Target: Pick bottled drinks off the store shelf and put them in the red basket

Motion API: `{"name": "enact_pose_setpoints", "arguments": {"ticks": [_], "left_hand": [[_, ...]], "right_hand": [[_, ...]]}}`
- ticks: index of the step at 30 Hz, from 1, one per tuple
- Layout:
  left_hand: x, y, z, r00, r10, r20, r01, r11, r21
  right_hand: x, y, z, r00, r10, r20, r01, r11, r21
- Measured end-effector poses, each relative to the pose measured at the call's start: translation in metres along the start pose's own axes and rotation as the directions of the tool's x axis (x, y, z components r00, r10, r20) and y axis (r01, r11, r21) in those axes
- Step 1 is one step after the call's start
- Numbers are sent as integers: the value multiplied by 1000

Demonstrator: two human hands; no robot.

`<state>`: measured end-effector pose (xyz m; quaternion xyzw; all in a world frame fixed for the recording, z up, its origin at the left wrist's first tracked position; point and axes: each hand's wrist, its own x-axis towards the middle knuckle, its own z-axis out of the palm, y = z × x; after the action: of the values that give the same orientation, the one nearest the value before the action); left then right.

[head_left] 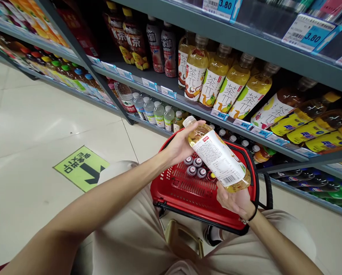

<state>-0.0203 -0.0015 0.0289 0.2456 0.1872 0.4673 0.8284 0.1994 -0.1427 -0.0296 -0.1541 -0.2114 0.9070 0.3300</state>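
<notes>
A yellow tea bottle with a white printed label and a barcode lies tilted in both hands above a red shopping basket. My left hand wraps the neck end near the white cap. My right hand cups the bottom end from below; a black band sits on that wrist. Several small bottles with white and red caps stand inside the basket.
Grey store shelves run along the right, stocked with tea bottles, dark drinks and water bottles, with blue price tags. A green floor sticker with a black arrow lies on the pale tiles. My knees in beige trousers are below.
</notes>
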Motion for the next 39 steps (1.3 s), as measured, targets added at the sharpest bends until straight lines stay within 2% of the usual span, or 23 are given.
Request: {"name": "enact_pose_setpoints", "arguments": {"ticks": [3, 6, 7, 10, 12, 15, 17, 19, 21, 25, 27, 30, 32, 36, 39], "left_hand": [[1, -3, -3, 1000, -9, -26, 9, 1000, -8], [2, -4, -3, 997, -29, -74, 27, 999, -25], [3, -3, -2, 995, -38, -93, 35, 999, -31], [4, 1, 0, 989, -74, -127, 68, 996, -50], [6, 3, 0, 987, -90, -131, 84, 995, -55], [11, 5, -2, 983, -105, -152, 96, 993, -66], [12, 7, -3, 981, -112, -160, 100, 992, -79], [12, 9, -4, 982, -100, -158, 88, 993, -78], [10, 11, -5, 986, -72, -153, 65, 996, -55], [8, 13, -8, 989, -28, -144, 34, 999, 39], [7, 13, -10, 992, -9, -125, 19, 997, 74], [7, 12, -11, 998, -22, -66, 25, 998, 53], [7, 11, -11, 998, -53, -19, 53, 998, 31], [6, 7, -9, 995, -81, 54, 77, 995, 69], [3, 2, -9, 987, -130, 92, 120, 987, 106]], "right_hand": [[2, 1, 0, 993, -2, 119, -7, 997, 77], [4, 2, 0, 990, -20, 140, 10, 997, 75], [4, 1, 0, 993, -29, 118, 21, 998, 66], [4, -4, 3, 997, -51, -62, 52, 998, 25], [3, -9, 7, 988, 2, -157, -8, 999, -42], [1, -7, 15, 977, 63, -203, -112, 965, -236], [-2, 2, 18, 959, -30, -281, -86, 916, -391], [-3, 14, 18, 901, -168, -399, -63, 861, -505], [-1, 23, 17, 848, -248, -468, -67, 826, -560], [7, 23, 13, 856, -296, -424, -59, 759, -649], [9, 18, 11, 819, -384, -427, -73, 668, -741], [8, 12, 6, 747, -511, -425, -158, 485, -860], [5, 12, 2, 722, -545, -427, -201, 425, -883], [3, 16, -6, 708, -540, -456, -216, 449, -867], [7, 23, -13, 699, -521, -490, -191, 524, -830]]}}
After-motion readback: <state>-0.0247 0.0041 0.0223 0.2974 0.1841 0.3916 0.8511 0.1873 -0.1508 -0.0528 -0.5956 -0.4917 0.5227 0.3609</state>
